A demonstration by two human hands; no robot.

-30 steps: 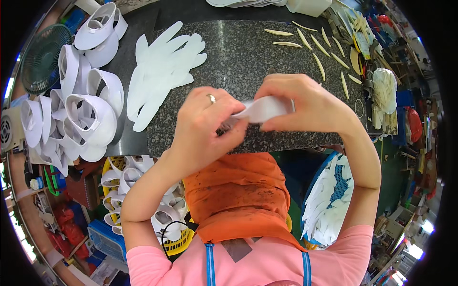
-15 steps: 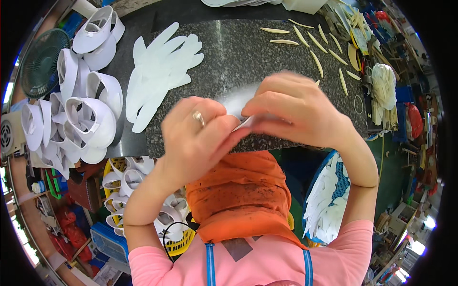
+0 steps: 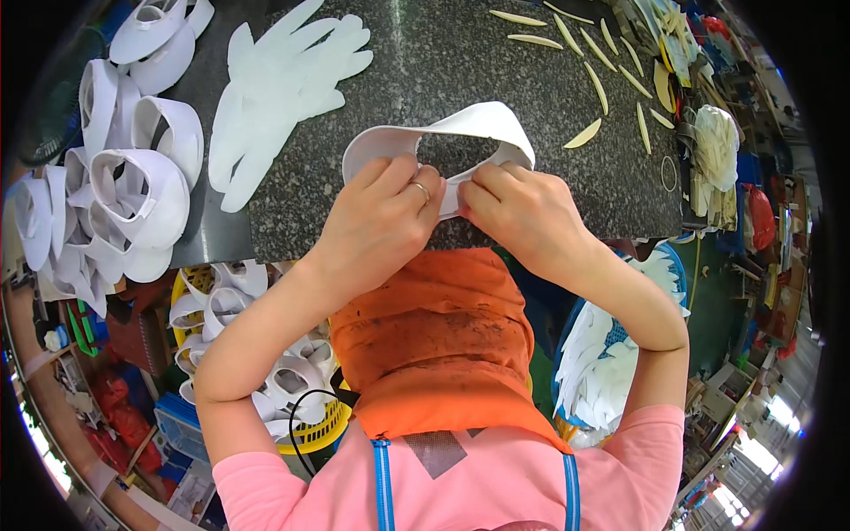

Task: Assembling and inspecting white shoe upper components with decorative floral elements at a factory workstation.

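The left hand (image 3: 381,208) and right hand (image 3: 522,212) are close together, fingers curled and pinching the near side of a white visor band (image 3: 482,122), which opens into a loop just beyond the knuckles. Whether its ends overlap under the fingertips I can't tell for certain, as the fingers cover them. A ring (image 3: 420,188) sits on a left finger. Beyond the fingers stretches a speckled granite worktop (image 3: 416,80). Beyond and left of them lies a fan of white cutouts (image 3: 288,75); farther left are piled white sun visors (image 3: 164,208). Beyond and right of them, cream crescent strips (image 3: 598,88) are scattered. Nearer the body than the fingers are an orange apron (image 3: 434,332), a yellow basket (image 3: 329,431) of white visors to the left, and a blue basket (image 3: 617,334) of white pieces (image 3: 584,380) to the right.
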